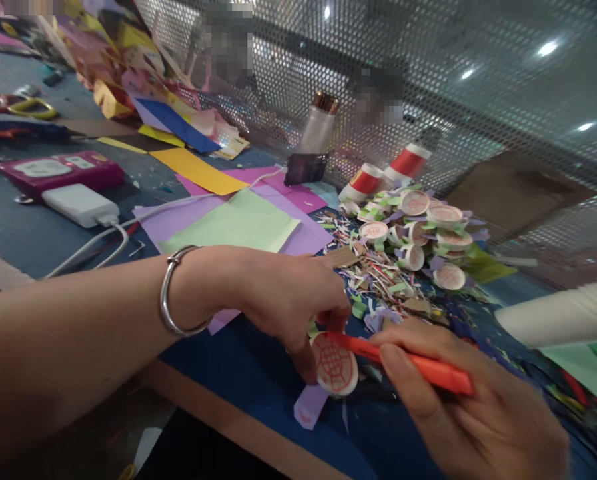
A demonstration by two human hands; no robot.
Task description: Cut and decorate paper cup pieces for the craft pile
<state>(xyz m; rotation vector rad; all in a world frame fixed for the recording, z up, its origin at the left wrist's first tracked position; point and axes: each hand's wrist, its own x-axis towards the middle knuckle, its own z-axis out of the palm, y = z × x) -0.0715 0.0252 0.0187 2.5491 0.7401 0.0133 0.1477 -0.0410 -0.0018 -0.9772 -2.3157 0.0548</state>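
Two bare forearms are seen, no sleeves worn. A plain, smooth silver metal bangle (pixel 174 293) is worn at the wrist of the left hand (pixel 283 300); the right hand (pixel 478 407) is left unadorned.

Craft workbench in a small workshop.
Coloured paper sheets (pixel 238 223), paper offcuts (pixel 378 273) and finished round discs (pixel 428 233) cover the blue worktop (pixel 258 373); scissors (pixel 21 103) lie far left, and perforated metal screen (pixel 428 73) backs the bench.

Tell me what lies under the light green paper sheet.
Under the light green sheet lie overlapping purple sheets, their edges showing on the blue table. Anything beneath its middle is covered.
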